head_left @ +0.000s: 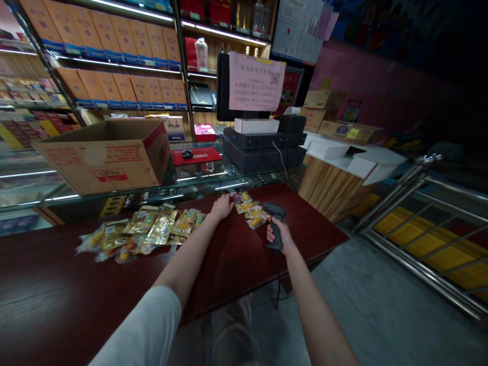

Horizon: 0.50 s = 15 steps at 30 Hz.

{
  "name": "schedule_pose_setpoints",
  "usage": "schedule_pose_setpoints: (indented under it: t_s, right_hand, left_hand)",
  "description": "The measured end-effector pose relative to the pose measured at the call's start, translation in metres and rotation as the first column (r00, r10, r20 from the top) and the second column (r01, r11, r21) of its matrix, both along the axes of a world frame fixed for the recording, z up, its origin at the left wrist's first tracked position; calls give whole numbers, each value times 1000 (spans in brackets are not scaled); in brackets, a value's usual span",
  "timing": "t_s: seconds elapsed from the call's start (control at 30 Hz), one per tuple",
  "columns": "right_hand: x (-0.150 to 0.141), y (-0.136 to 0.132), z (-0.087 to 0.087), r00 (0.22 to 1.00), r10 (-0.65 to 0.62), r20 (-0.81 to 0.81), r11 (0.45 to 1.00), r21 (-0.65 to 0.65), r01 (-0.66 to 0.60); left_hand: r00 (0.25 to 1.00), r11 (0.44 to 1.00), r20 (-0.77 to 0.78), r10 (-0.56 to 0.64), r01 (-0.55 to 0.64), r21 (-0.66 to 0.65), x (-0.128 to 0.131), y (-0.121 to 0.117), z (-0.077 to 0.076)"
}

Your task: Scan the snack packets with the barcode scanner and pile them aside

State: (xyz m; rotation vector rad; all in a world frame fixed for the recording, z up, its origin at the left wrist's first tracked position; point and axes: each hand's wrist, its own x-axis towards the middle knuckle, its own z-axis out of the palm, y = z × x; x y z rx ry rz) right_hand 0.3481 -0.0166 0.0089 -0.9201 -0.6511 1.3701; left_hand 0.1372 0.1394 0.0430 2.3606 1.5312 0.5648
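My right hand is wrapped round the grip of a black barcode scanner, whose cable hangs down past the table edge. The scanner's head is over the right side of a small group of snack packets, clear and gold with yellow contents. At the left edge of that group is my left hand, low over the table, fingers forward and thumb apart; whether its fingertips touch a packet is hard to see. Left of my left forearm lies a larger heap of similar snack packets.
The dark red table adjoins a glass counter. On the counter stand an open cardboard box, a mouse on a red mat, and a monitor with a paper notice. A metal railing runs at the right.
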Motion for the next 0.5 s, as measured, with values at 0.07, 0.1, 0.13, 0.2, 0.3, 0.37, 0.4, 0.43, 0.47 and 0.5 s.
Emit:
schedule_pose_setpoints:
  t_s: [0.07,0.1,0.13,0.2,0.3,0.37,0.4,0.43,0.47,0.5]
  right_hand:
    - [-1,0,1,1000,-3,3,1000,5,3]
    - [-1,0,1,1000,-8,5,1000,6,8]
    - [-1,-1,1,1000,-13,7,1000,5,13]
    - [-2,-1,2,1000,-21,8,1000,4,21]
    - [-3,-2,4,1000,-19,4,1000,7,19]
    - [-4,-2,5,1000,-20,2,1000,8,20]
    - [-4,-2,5,1000,-20,2,1000,9,20]
    - [-4,-2,5,1000,-21,2,1000,9,21]
    - [-4,-3,5,1000,-21,3,1000,11,21]
    - [-4,-3,5,1000,-20,4,1000,13,20]
  left_hand:
    - [997,996,20,70,-69,-55,20,14,-5]
    - [989,986,37,147,-143,-85,28,19,-7]
    - [975,971,44,219,-213,-110,35,23,-9]
    - [943,934,46,329,-317,-166,46,28,-11]
    - [922,899,18,387,-372,-232,56,35,-8]
    - [922,891,28,386,-364,-272,57,38,-7]
    - [927,895,56,372,-342,-287,56,39,-8]
    - [930,905,111,350,-305,-298,53,40,-8]
    - [927,916,186,325,-260,-305,50,40,-10]
    - [916,927,268,299,-213,-308,46,39,-11]
